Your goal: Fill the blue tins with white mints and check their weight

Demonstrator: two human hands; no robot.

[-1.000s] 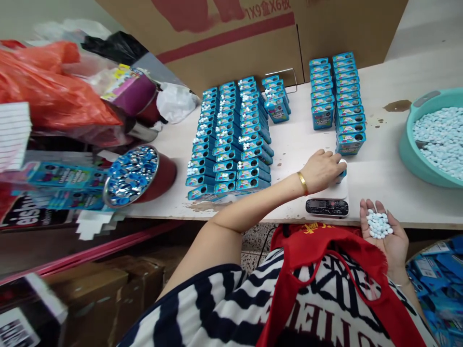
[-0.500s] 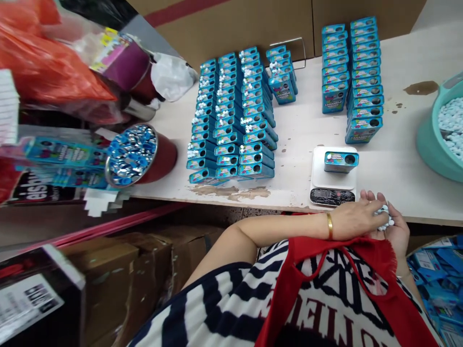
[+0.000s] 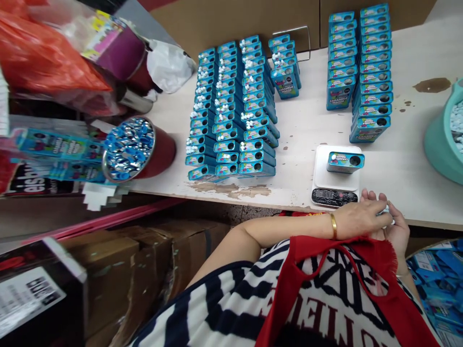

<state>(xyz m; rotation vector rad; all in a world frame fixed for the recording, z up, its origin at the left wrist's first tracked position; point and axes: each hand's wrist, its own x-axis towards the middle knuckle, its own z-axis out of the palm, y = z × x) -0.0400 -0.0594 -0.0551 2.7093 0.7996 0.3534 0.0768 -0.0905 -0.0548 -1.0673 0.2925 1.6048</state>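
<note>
Close to the table's front edge, my right hand (image 3: 399, 231) is cupped, palm up, around small white candies (image 3: 389, 218). My left hand (image 3: 356, 219), with a gold bangle at the wrist, lies over it, fingers curled onto the same candies and partly covering them. Just beyond the hands is a white kitchen scale (image 3: 319, 168) with a black display strip. On its plate stands a blue candy tin (image 3: 345, 162) with a dark round opening in its top and a white dot near the other end of the top.
Rows of blue tins, many topped with white candies (image 3: 249, 116), fill the table's middle; two more rows (image 3: 372, 99) stand behind the scale. A turquoise tub (image 3: 439, 144) of white candies is at right. A red bucket (image 3: 164, 149) holds blue-silver wrapped pieces. Cardboard (image 3: 246, 21) stands behind.
Fewer white candies show between my hands now, as my left fingers cover more of them. The view has shifted slightly; the tin stays on the scale.
</note>
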